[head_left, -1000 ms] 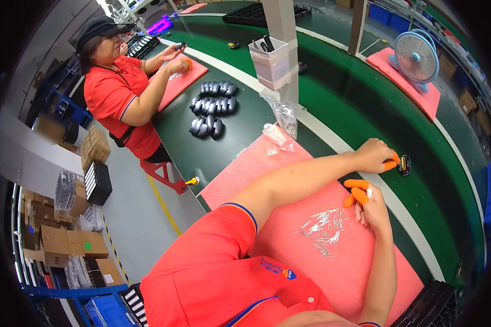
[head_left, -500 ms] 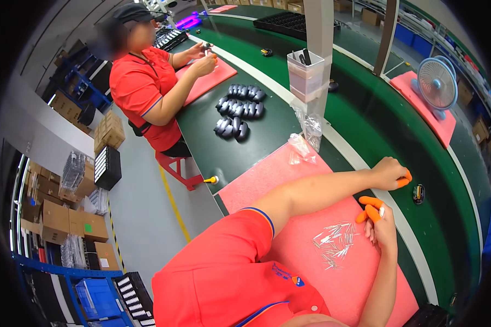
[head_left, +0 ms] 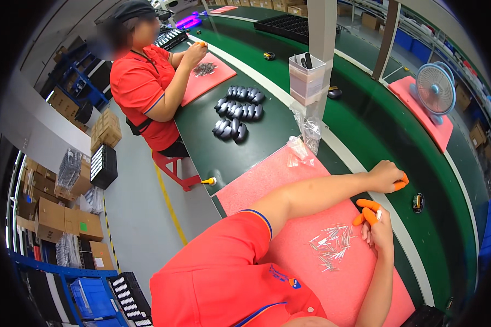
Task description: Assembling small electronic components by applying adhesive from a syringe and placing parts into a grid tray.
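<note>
My left hand (head_left: 386,176) is over the green conveyor belt (head_left: 360,136), fingers curled together, with orange finger cots on; what they pinch, if anything, is hidden. Just right of it on the belt lies a small black device (head_left: 418,203) with exposed innards. Nearer to me is my right hand (head_left: 376,226), its fingers bent, above the right side of a pink foam mat (head_left: 289,240). It too wears orange finger cots. A small white piece (head_left: 378,215) shows among its fingers, too small to name. Thin white and silvery slivers (head_left: 333,245) lie loose on the mat.
Rows of black rounded shells (head_left: 239,109) stand on the dark table at left. A co-worker (head_left: 147,82) sits beyond. A plastic bin (head_left: 307,79) hangs on a post, with clear bags (head_left: 305,144) below. Across the belt stands a blue fan (head_left: 435,87).
The device by my left hand has slid slightly nearer along the belt. The co-worker's hands have drawn together and up, uncovering a grey heap on their pad. My hands have barely moved.
</note>
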The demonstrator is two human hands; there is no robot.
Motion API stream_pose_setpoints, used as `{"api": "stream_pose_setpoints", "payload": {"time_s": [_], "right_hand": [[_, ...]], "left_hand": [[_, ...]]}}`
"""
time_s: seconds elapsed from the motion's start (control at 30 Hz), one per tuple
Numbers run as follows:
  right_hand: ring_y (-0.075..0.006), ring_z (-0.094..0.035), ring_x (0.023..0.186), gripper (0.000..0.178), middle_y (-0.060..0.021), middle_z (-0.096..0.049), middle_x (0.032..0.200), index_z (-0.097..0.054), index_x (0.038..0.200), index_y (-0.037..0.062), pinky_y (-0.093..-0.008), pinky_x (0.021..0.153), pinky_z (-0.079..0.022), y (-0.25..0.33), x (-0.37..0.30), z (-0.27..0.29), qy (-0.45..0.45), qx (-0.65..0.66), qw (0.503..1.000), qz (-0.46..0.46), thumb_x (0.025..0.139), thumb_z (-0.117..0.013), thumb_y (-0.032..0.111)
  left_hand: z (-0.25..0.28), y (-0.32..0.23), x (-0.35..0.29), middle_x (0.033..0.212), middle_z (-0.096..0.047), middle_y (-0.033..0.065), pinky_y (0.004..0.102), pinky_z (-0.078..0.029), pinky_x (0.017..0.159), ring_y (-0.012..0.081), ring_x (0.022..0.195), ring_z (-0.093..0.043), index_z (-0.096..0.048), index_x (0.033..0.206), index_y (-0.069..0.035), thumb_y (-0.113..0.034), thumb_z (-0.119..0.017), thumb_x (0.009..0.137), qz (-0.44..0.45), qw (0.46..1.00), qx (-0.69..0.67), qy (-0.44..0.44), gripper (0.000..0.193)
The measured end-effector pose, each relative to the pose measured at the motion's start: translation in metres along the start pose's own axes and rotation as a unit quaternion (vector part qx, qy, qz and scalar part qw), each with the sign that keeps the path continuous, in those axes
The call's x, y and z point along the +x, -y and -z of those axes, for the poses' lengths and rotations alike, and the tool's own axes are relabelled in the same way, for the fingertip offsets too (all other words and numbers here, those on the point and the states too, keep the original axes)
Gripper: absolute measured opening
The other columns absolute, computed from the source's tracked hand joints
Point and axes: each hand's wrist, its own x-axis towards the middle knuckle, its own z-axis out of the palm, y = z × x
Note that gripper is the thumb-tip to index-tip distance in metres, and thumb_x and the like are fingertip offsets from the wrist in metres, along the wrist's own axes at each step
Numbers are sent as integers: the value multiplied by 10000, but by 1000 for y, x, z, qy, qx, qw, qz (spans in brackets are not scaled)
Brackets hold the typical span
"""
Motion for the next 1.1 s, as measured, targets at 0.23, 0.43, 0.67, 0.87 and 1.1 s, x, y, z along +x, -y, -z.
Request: {"api": "stream_pose_setpoints", "payload": {"time_s": [0.23, 0.43, 0.67, 0.87, 1.1], "right_hand": [[-73, -462, 355, 284, -113, -630, 721, -558, 1150, -44, -187, 289, -306, 1, 1, 1, 0, -6, 1000, -1, 951, -467, 138], [-74, -460, 353, 293, -106, -630, 722, -551, 1161, -42, -187, 286, -302, 1, 0, 1, 2, -10, 1000, -4, 949, -472, 144], [-76, -461, 354, 286, -109, -630, 712, -552, 1161, -42, -186, 286, -306, 0, 1, 0, 2, -2, 1000, -1, 947, -473, 130], [-74, -462, 353, 284, -110, -628, 706, -553, 1162, -45, -186, 286, -310, -1, 1, 0, 1, 1, 1000, -2, 944, -472, 118], [-75, -464, 353, 289, -108, -629, 713, -552, 1164, -47, -185, 285, -309, 0, 2, 1, -3, -9, 1000, -5, 944, -478, 124]], "left_hand": [[1, 0, 2, 665, -660, 115, 387, -512, 632, 299, 613, -632, -726, 848, -108, -169, -639, 772, 7, 1000, -2, 2, 131], [0, 0, 1, 656, -659, 114, 386, -514, 635, 299, 608, -632, -728, 849, -113, -171, -638, 772, 4, 1000, 1, 0, 132], [1, 1, 1, 631, -637, 133, 378, -487, 570, 302, 558, -605, -727, 833, -69, -157, -647, 771, -10, 1000, 1, -11, 134], [1, 1, 0, 631, -637, 126, 378, -486, 573, 295, 565, -608, -731, 847, -82, -166, -645, 775, -5, 1000, -5, -9, 139], [0, 4, 1, 620, -633, 114, 376, -479, 561, 288, 560, -606, -733, 850, -97, -177, -639, 783, -13, 1000, 4, -9, 140]]}}
